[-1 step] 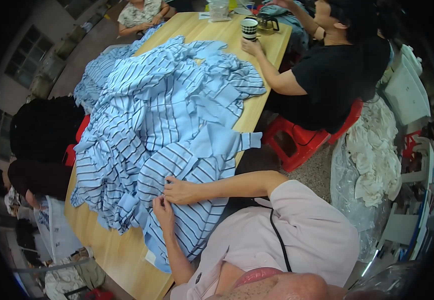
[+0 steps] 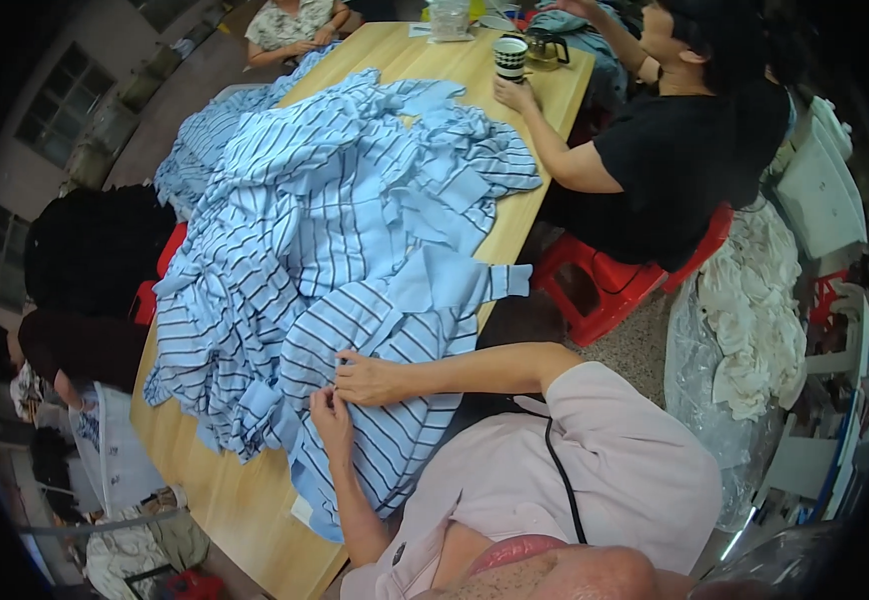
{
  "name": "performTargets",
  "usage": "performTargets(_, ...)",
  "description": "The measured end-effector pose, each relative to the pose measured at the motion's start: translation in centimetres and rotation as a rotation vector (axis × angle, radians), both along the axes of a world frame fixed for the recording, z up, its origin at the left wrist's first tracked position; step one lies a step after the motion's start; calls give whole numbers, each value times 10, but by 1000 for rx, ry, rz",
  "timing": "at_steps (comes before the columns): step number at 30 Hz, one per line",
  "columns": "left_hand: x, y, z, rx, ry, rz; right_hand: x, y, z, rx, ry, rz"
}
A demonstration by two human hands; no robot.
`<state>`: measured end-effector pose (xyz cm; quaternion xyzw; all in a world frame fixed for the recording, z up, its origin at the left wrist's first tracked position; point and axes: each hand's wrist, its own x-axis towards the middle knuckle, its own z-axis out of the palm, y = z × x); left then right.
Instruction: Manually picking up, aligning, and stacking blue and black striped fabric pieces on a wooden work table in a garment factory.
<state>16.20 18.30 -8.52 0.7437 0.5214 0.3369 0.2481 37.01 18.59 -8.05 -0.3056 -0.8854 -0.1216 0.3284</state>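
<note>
While both hands pinch one spot on the striped blue garment [image 2: 375, 330] at the counter [image 2: 245, 510] edge, left hand [image 2: 332, 412] and right hand [image 2: 367, 380] grips closed on cloth; probably best holding fabric taut, fingertips close.

Wooden table [image 2: 540, 205]; striped shirts [image 2: 335, 240]; seemingly a mug [image 2: 511, 57]

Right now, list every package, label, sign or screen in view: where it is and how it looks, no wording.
Small white tag: rectangular, at the hem of the blue striped garment near the wooden table's near edge.
Clear plastic container: far end of the table, boxy, see-through.
Clear plastic bag: on the floor right of the table, bulging with whitish cloth.
No signs or screens show.
</note>
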Motion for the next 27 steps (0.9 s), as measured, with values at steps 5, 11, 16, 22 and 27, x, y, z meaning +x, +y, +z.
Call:
performTargets(5, -1, -4, 12, -104, -14, -8, 3, -3, 5, 61, 129, 81)
performTargets(11, 4, -7, 26, 10, 9, -114, 10, -1, 5, 54, 176, 138)
performTargets(16, 2, -4, 30, 51, 92, -182, 10, -1, 8, 73, 159, 165)
performTargets(22, -8, 1, 36, -73, 74, -274, 15, -1, 10, 28, 135, 176)
performTargets(27, -14, 1, 39, -98, 62, -323, 15, 0, 12, -56, 169, 156)
